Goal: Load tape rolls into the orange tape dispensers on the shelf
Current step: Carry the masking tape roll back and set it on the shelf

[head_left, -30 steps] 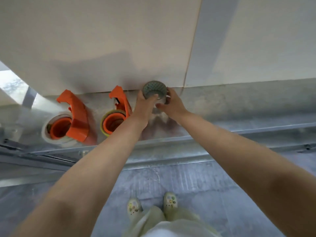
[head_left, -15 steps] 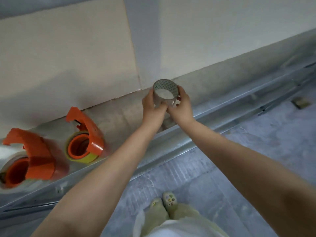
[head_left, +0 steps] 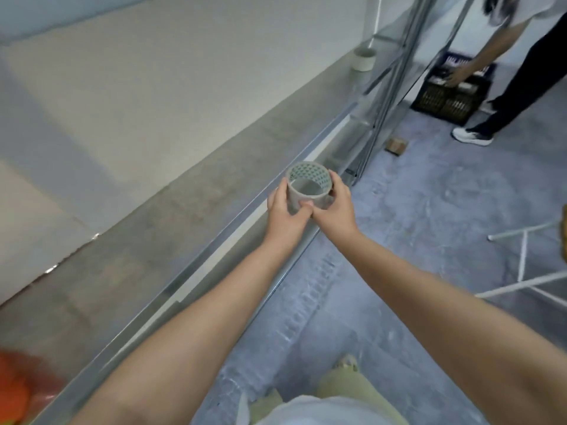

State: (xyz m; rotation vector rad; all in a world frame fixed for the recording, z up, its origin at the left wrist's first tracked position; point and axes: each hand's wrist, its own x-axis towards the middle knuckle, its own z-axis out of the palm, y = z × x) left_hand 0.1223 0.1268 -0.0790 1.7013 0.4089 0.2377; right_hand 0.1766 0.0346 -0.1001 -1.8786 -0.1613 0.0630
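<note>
I hold the grey tape roll with the perforated-pattern inner core (head_left: 309,188) in both hands, clear of the grey metal shelf (head_left: 190,191) and out over its front rail. My left hand (head_left: 287,214) wraps the roll's near-left side with the thumb pressed to the outer wall; my right hand (head_left: 333,205) clasps the right side, its thumb meeting the left one at the roll's lower edge. Both hands are closed on the roll; neither is free. A second ago the roll stood close to the wall at the back of the shelf, just beside the two orange plastic tape dispensers; it is now lifted and carried to the right, and my view has swung with it. Only a blurred corner of one orange dispenser (head_left: 18,391) remains, at the lower left and well apart from the roll. I judge the pick-up step done and the loading step not begun: the roll must travel back left to a dispenser. Further along the shelf stands a pale roll (head_left: 363,59). A second person (head_left: 521,56) bends over a dark crate (head_left: 451,96) on the floor beyond.
</note>
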